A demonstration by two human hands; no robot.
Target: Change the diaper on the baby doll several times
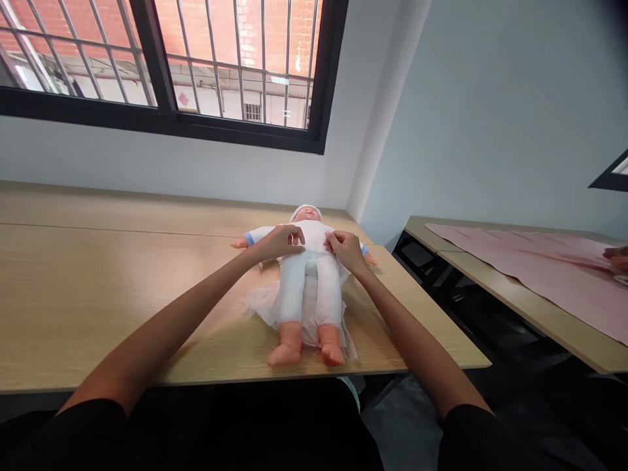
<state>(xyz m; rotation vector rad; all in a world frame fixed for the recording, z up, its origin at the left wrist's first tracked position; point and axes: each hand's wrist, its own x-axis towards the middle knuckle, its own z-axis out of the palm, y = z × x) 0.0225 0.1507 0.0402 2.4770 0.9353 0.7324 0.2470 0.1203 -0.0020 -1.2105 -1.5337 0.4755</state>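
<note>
A baby doll in a white outfit with blue cuffs lies on its back, its bare feet toward me. Over the left side of its belly is my left hand, fingers loosely curled and the thumb apart from them. On the other side of the doll's torso, the thumb and fingers of my right hand are pinched together against the white clothing; what lies between the tips is too small to make out. Sheer white fabric is spread beneath the doll's body and legs, sticking out on both sides.
The doll rests on a wooden table near its front edge. A barred window is in the wall behind. To the right, past a dark gap, a second table carries a pink cloth, with another person's hand at the far edge.
</note>
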